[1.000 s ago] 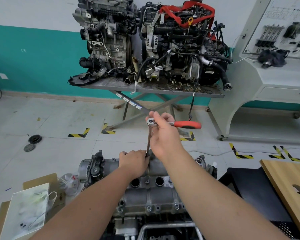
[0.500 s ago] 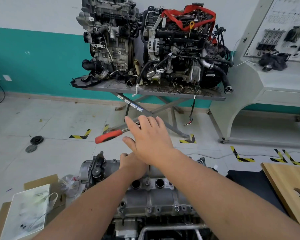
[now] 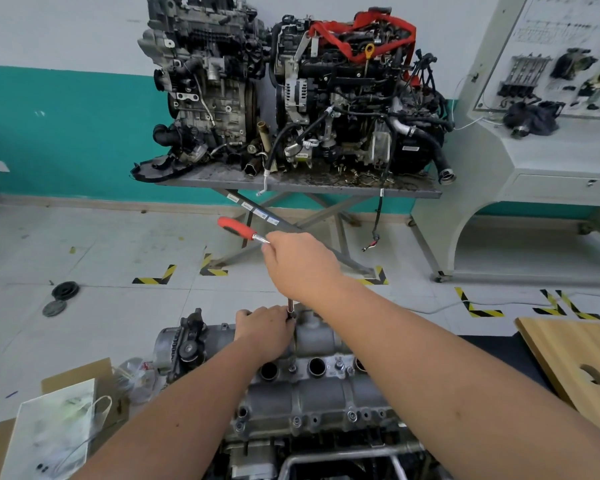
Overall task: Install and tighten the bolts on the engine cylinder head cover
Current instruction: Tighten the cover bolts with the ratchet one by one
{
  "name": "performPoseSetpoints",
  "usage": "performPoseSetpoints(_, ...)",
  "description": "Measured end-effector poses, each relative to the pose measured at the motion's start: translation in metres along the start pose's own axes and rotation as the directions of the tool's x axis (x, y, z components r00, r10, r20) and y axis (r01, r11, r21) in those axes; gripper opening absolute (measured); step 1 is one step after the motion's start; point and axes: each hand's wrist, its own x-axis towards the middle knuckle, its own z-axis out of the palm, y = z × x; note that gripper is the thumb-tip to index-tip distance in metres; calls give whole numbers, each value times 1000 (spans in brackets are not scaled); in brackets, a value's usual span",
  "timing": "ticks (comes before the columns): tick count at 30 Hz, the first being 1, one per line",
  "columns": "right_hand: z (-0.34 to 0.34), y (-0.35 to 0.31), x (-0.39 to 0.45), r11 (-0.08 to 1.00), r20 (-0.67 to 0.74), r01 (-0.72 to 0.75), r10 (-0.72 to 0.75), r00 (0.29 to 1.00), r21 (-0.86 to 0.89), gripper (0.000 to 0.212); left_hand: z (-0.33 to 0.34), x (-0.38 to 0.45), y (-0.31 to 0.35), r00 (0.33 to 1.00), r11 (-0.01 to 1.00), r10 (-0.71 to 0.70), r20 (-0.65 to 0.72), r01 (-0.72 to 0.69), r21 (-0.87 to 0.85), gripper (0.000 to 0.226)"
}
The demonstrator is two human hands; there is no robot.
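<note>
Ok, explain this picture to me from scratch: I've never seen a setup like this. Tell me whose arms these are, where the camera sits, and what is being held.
There is no robot here. The single view comes from a camera worn on a person's head, looking forward and down, so the two bare arms are that person's own. In front lies a grey cylinder head cover on an engine. The right hand grips the head end of a ratchet wrench, its red handle pointing up and left. A thin extension bar runs down from it to the cover, where the left hand steadies its lower end. Further back, two other engines stand on a metal table. At lower left lies a cardboard box.
</note>
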Motion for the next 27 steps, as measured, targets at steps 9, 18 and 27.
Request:
performPoseSetpoints(9,4,3,-3,-265,414,-344,286,864,901,17,3,0,0,999,1000,20,-26,-20,0,27)
performPoseSetpoints(18,52,15,-32,501,-329,142,308,893,854,33,-7,-2,2,999,1000,4,31,-4,-2,22)
performPoseSetpoints(27,23,25,-27,844,-280,419,-514,811,-335,35,-3,0,7,1000,998,5,-5,-5,58,37)
